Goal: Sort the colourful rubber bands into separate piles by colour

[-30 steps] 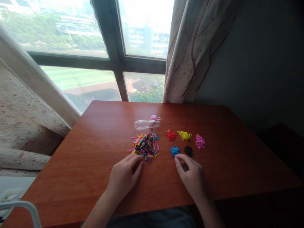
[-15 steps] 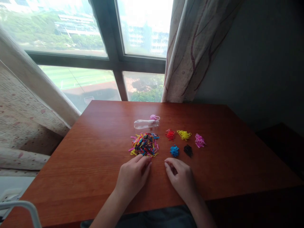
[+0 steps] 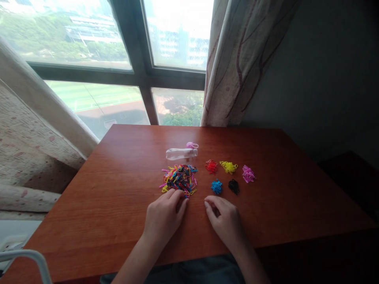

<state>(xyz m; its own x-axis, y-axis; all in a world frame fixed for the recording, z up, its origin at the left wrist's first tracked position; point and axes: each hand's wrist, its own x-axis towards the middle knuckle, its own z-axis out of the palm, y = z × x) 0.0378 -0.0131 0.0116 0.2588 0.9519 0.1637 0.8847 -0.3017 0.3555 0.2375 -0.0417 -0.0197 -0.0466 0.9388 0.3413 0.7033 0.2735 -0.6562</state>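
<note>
A mixed pile of small multicoloured plastic pins, pear-shaped like stitch markers (image 3: pixel 179 177), lies on the wooden table. My left hand (image 3: pixel 166 211) is at the pile's near edge, its fingers bent and the thumb close to the index fingertip. Some pins show right at those fingertips; whether one is pinched cannot be made out. To the right, my right hand (image 3: pixel 223 215) rests on the table with curled fingers, thumb and index tip together; anything between them is hidden. Just beyond it sit a blue heap of pins (image 3: pixel 217 186) and a black heap of pins (image 3: pixel 233 186).
Farther back are a red heap (image 3: pixel 211 167), a yellow heap (image 3: pixel 229 167) and a pink heap (image 3: pixel 248 173). A clear bottle (image 3: pixel 181 154) lies on its side behind the mixed pile, beside a pink looped cap (image 3: pixel 192 145). The wooden table (image 3: pixel 118 189) meets a window and curtains.
My left fingers have shifted slightly at the pile's edge, the index finger lifting a little from the thumb. My right hand stays in place. The view has moved a touch.
</note>
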